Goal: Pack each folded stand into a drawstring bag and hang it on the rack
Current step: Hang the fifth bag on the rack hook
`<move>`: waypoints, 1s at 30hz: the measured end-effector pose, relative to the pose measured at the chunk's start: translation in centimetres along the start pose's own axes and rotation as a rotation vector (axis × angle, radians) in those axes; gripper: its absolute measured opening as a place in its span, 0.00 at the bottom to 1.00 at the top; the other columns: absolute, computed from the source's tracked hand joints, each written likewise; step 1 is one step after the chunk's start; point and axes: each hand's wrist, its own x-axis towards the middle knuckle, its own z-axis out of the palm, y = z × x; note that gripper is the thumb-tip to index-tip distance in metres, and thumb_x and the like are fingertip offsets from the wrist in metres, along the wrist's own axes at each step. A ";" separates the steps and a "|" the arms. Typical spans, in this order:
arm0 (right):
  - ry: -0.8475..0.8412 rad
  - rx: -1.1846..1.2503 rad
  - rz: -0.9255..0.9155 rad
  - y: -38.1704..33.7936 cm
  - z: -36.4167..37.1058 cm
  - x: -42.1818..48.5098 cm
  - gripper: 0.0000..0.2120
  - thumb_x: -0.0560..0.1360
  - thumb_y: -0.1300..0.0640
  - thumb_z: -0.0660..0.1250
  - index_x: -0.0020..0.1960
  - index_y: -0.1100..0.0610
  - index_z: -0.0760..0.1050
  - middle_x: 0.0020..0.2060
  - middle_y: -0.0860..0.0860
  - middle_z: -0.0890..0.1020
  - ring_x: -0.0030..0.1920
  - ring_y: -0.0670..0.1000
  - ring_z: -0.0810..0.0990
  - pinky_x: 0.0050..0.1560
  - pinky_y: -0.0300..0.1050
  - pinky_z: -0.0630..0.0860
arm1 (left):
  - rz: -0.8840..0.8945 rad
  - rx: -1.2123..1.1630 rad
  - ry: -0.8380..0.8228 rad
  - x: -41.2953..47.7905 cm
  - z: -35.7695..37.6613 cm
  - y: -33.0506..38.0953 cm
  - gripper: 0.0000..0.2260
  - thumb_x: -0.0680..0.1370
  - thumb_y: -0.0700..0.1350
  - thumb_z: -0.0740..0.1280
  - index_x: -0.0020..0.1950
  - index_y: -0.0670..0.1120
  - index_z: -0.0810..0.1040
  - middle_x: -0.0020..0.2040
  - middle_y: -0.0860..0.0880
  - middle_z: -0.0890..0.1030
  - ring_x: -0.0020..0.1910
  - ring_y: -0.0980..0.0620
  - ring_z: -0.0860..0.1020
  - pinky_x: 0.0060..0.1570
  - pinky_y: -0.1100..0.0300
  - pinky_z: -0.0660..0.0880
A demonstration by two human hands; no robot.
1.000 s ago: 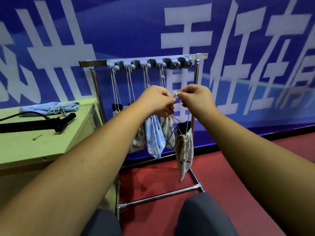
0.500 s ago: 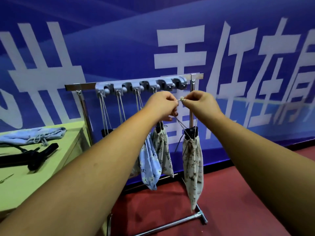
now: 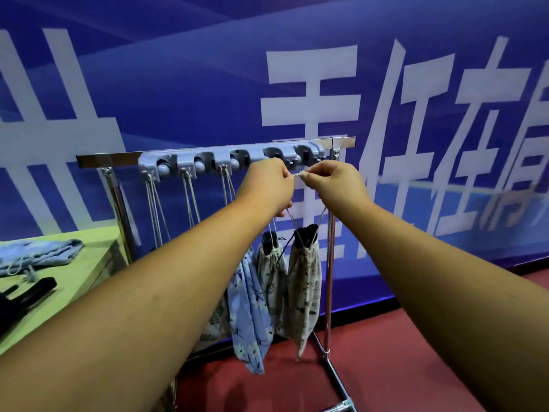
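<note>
My left hand (image 3: 269, 185) and my right hand (image 3: 335, 181) both pinch the white drawstring (image 3: 300, 174) of a beige patterned bag (image 3: 306, 281), just below the right end of the grey hook strip (image 3: 228, 157) on the metal rack (image 3: 95, 160). The bag hangs from the cord between my hands, with a black folded stand (image 3: 306, 234) sticking out of its gathered mouth. Several other filled bags hang from the hooks, among them a blue floral bag (image 3: 251, 322) and another beige bag (image 3: 271, 278).
A green table (image 3: 77, 281) stands at the left, carrying a folded blue bag (image 3: 38, 255) and a black folded stand (image 3: 23, 295). A blue banner with white characters fills the wall behind. The rack's base bar (image 3: 338, 382) lies on red floor.
Both hands have lifted the cord and the beige bag up toward the rightmost hooks. The camera has tilted up, so the rack sits lower in view.
</note>
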 end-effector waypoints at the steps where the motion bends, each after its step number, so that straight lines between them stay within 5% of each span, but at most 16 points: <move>1: 0.003 0.006 0.005 0.0 0.3 0.5 0.08 0.81 0.47 0.74 0.52 0.51 0.86 0.44 0.46 0.87 0.47 0.46 0.85 0.47 0.46 0.81 | 0.012 0.027 0.008 0.4 0.0 -0.1 0.11 0.85 0.40 0.62 0.45 0.43 0.80 0.40 0.42 0.85 0.33 0.49 0.87 0.31 0.50 0.85; 7: -0.010 -0.062 0.052 -0.4 1.5 3.2 0.04 0.82 0.52 0.72 0.48 0.48 0.84 0.43 0.48 0.88 0.47 0.50 0.88 0.49 0.58 0.86 | 0.032 0.054 0.049 2.8 -0.2 -0.6 0.13 0.85 0.39 0.62 0.43 0.39 0.81 0.38 0.40 0.85 0.33 0.47 0.87 0.36 0.45 0.86; 11: 0.022 -0.139 0.063 -1.2 1.8 5.1 0.13 0.83 0.55 0.69 0.41 0.45 0.79 0.46 0.51 0.88 0.49 0.54 0.88 0.50 0.62 0.86 | 0.041 0.034 0.073 5.0 0.6 -0.5 0.11 0.83 0.38 0.62 0.44 0.40 0.80 0.38 0.40 0.85 0.33 0.44 0.87 0.38 0.42 0.86; 17: 0.003 -0.188 0.147 -1.7 2.2 7.8 0.06 0.84 0.58 0.68 0.58 0.55 0.83 0.50 0.56 0.87 0.49 0.57 0.88 0.49 0.59 0.87 | -0.024 0.006 0.145 8.1 1.4 0.0 0.09 0.83 0.34 0.62 0.45 0.39 0.79 0.39 0.38 0.84 0.29 0.46 0.86 0.32 0.44 0.85; 23: -0.111 -0.161 0.229 0.3 3.3 7.3 0.05 0.83 0.60 0.67 0.55 0.59 0.82 0.47 0.57 0.87 0.44 0.58 0.89 0.40 0.57 0.88 | -0.021 0.359 -0.005 8.9 3.3 -1.4 0.15 0.78 0.40 0.75 0.34 0.44 0.74 0.34 0.47 0.81 0.32 0.48 0.81 0.29 0.54 0.77; 27: -0.088 -0.193 0.169 1.6 4.5 6.4 0.07 0.86 0.56 0.65 0.54 0.55 0.82 0.45 0.54 0.87 0.45 0.56 0.88 0.45 0.58 0.88 | -0.010 0.214 0.000 8.5 4.2 -3.0 0.07 0.81 0.39 0.66 0.48 0.38 0.84 0.45 0.41 0.86 0.45 0.41 0.87 0.47 0.47 0.86; 30: -0.092 -0.305 0.181 1.6 4.6 5.9 0.09 0.83 0.59 0.65 0.53 0.58 0.84 0.46 0.57 0.87 0.47 0.58 0.87 0.50 0.62 0.86 | -0.028 0.123 -0.059 7.1 3.4 -3.6 0.09 0.80 0.38 0.65 0.52 0.37 0.84 0.46 0.39 0.87 0.45 0.40 0.88 0.48 0.45 0.86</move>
